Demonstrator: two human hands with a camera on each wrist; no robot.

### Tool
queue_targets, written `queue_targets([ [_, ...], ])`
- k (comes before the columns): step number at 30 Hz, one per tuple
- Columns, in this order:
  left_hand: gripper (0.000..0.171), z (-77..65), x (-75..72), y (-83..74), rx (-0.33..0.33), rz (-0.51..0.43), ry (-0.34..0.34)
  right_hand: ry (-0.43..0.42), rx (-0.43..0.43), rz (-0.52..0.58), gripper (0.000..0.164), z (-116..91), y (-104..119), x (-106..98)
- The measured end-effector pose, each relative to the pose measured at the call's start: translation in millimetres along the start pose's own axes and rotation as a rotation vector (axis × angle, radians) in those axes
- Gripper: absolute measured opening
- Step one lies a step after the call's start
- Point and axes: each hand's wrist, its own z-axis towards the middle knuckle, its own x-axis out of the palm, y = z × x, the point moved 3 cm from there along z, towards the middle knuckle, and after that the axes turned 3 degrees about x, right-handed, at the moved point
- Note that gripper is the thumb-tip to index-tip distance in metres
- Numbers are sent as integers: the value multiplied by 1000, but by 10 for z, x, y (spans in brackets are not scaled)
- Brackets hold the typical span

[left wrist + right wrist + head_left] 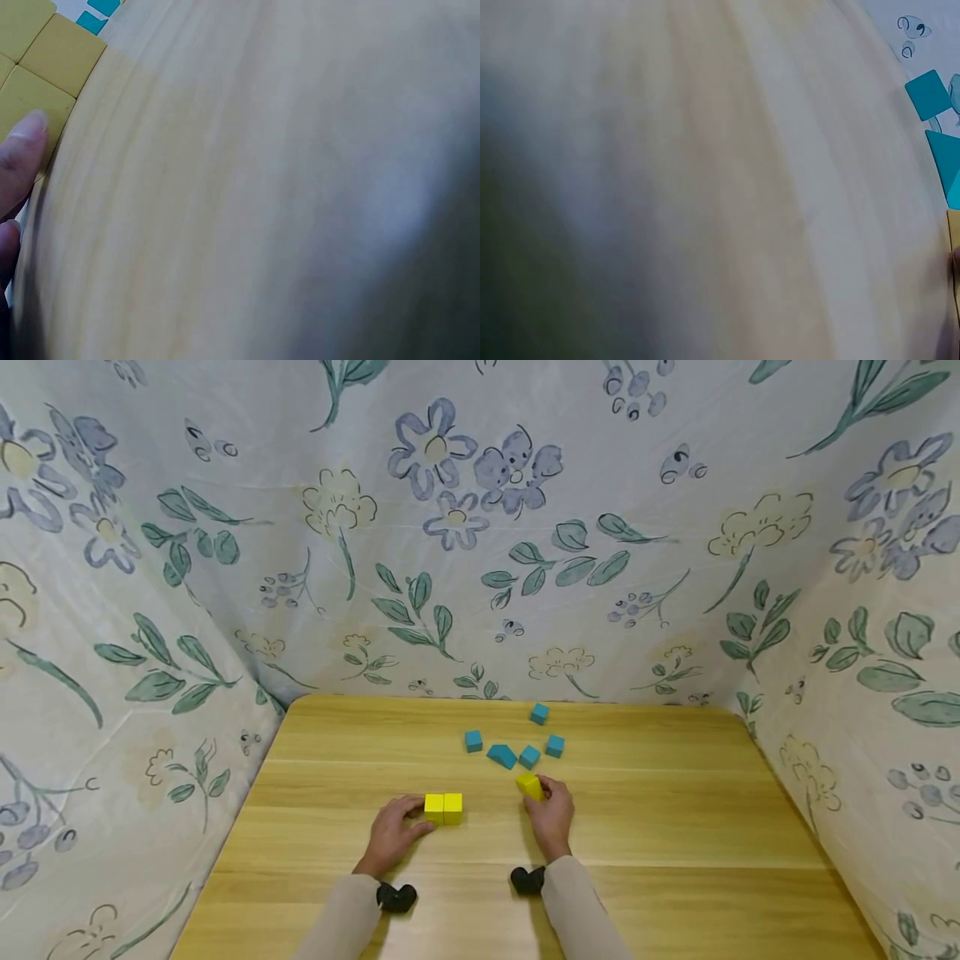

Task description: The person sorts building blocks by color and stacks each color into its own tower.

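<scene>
At lower centre, beige sleeves (341,918) are crossing the yellowish wooden worktop (465,897). The left hand (393,832) is gripping two touching yellow cubes (443,809); right of centre, the right hand (552,814) is pinching a yellow block (529,786). Farther up, four blue cubes (529,757) and one blue wedge (501,756) are lying scattered — floral cloth (465,581) is hanging behind.

Cloth-walled booth, floral fabric (465,585) around wooden table (675,827).

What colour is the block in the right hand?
The block is yellow, best seen in the head view.
</scene>
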Motion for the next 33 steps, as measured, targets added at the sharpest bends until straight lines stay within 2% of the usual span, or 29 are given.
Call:
queue_targets([
  [6, 41, -5, -2, -2, 19, 19, -8, 19, 2, 28, 38, -4, -24, -7],
  [17, 41, 5, -8, -15, 13, 1, -4, 50, -110, -52, 35, -18, -12, -33],
  [24, 41, 2, 4, -15, 14, 3, 2, 76, -143, -91, 36, -20, -12, -43],
  [33, 40, -13, -22, -49, 29, -2, -27, 180, -143, -3, 36, -87, 46, 1],
])
